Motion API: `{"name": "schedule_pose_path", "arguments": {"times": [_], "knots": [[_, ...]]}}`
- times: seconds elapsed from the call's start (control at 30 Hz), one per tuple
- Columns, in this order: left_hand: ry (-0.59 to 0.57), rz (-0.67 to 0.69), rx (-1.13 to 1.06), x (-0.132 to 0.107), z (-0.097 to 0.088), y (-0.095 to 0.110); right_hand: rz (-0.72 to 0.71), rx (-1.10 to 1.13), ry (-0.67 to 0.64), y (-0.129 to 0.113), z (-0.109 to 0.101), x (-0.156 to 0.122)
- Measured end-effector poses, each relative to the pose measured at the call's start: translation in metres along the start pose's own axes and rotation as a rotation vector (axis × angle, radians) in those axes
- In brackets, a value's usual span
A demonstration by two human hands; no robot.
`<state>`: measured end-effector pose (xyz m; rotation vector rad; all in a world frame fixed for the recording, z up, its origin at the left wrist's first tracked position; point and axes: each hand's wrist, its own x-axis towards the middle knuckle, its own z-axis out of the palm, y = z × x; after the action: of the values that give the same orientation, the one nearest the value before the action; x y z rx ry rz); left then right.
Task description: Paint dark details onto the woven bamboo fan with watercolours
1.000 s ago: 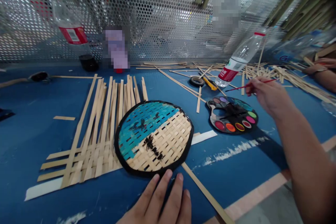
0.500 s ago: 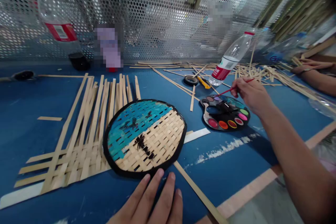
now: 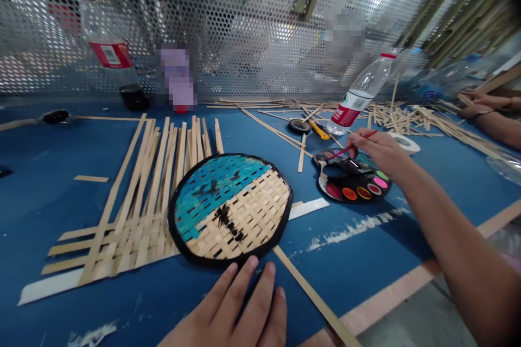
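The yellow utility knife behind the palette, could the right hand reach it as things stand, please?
Probably yes: the right hand sits near the yellow utility knife, nothing stands between, though it holds a paintbrush.

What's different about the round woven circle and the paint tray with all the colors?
The woven bamboo disc is bigger than the paint palette. The disc is crisscrossed strips, part painted blue and part pale tan, while the palette is smooth with round wells of bright colors. The palette has a hole in it, but the disc doesn't. The paintbrush in the right hand is over the palette, not the disc. Both lie flat on the blue table.
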<state>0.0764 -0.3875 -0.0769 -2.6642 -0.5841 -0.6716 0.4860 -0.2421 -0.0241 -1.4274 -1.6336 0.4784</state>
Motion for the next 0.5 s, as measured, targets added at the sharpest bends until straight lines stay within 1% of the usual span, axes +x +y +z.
{"name": "schedule_pose_path", "arguments": {"times": [0.07,0.13,0.17,0.2,0.23,0.27,0.3,0.33,0.37,0.43,0.5], "knots": [[-0.042,0.021,0.016,0.002,-0.006,0.000,-0.082,0.019,0.100,-0.012,0.005,-0.002],[-0.094,0.039,0.004,0.003,-0.012,0.001,-0.209,0.090,0.209,-0.036,0.019,-0.007],[-0.111,0.043,-0.007,0.003,-0.015,0.002,-0.278,0.135,0.239,-0.053,0.030,-0.010],[-0.123,0.045,-0.014,0.003,-0.016,0.003,-0.360,0.231,0.202,-0.071,0.043,-0.015],[-0.121,0.047,-0.013,0.002,-0.017,0.003,-0.391,0.308,0.063,-0.090,0.059,-0.020],[-0.114,0.046,-0.009,0.002,-0.017,0.003,-0.408,0.356,-0.101,-0.107,0.075,-0.026],[-0.107,0.047,-0.002,0.002,-0.016,0.003,-0.458,0.382,-0.252,-0.122,0.090,-0.033],[-0.104,0.047,0.007,0.002,-0.015,0.002,-0.530,0.379,-0.363,-0.133,0.105,-0.039],[-0.093,0.046,0.020,0.002,-0.014,0.001,-0.571,0.351,-0.467,-0.139,0.118,-0.045],[-0.064,0.037,0.041,0.001,-0.013,0.000,-0.596,0.326,-0.556,-0.141,0.137,-0.053],[-0.037,0.023,0.062,0.001,-0.011,-0.002,-0.590,0.317,-0.559,-0.133,0.145,-0.059]]}}
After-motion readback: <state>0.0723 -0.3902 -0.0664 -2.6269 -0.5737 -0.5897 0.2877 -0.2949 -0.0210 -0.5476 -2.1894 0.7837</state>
